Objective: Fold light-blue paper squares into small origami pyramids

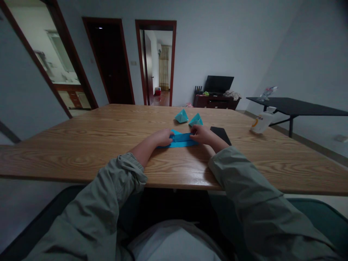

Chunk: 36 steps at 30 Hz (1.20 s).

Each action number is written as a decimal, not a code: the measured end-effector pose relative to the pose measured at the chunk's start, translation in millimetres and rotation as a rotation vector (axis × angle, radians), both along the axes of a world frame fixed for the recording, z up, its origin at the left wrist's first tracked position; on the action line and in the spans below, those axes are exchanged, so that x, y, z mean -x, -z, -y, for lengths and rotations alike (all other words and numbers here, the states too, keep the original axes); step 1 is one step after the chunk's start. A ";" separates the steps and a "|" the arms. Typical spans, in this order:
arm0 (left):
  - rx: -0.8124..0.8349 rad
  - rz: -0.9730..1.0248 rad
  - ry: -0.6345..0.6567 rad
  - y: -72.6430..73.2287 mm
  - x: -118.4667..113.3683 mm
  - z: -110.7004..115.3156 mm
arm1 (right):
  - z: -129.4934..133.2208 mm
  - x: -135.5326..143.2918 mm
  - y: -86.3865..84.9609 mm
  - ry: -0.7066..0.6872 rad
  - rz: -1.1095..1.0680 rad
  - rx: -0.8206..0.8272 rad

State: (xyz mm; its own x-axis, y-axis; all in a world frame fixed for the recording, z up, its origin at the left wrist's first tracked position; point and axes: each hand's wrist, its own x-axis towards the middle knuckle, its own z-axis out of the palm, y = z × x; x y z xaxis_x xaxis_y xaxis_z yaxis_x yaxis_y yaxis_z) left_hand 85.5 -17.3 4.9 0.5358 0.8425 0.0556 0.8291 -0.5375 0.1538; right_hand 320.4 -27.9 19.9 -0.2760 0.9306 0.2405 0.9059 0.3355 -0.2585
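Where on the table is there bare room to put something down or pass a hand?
The widest bare stretch of table runs from the left hand to the left edge. Bare wood also shows between the black flat object and white bottle. It is crowded around the blue paper, right hand and two folded pieces.

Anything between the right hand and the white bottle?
A flat black object lies between the right hand and the white bottle, seen in the head view.
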 end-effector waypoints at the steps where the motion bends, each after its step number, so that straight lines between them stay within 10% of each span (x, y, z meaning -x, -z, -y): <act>1: 0.000 -0.005 0.003 -0.6 -0.1 0.6 | -0.6 0.6 1.0 0.001 -0.005 0.011; 23: 0.145 0.264 -0.190 12.9 28.2 -19.2 | -19.2 -10.1 27.0 -0.067 -0.100 0.134; 36: 0.223 0.058 -0.221 -11.9 42.9 -3.4 | -23.2 -13.0 27.4 0.027 -0.003 0.140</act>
State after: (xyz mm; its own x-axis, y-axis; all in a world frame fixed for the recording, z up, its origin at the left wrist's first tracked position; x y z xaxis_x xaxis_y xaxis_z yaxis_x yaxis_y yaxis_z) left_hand 42.6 -13.8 16.8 0.3399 0.9330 -0.1183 0.9085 -0.2932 0.2977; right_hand 333.4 -4.8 -7.5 -0.2502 0.9621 0.1082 0.9131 0.2716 -0.3041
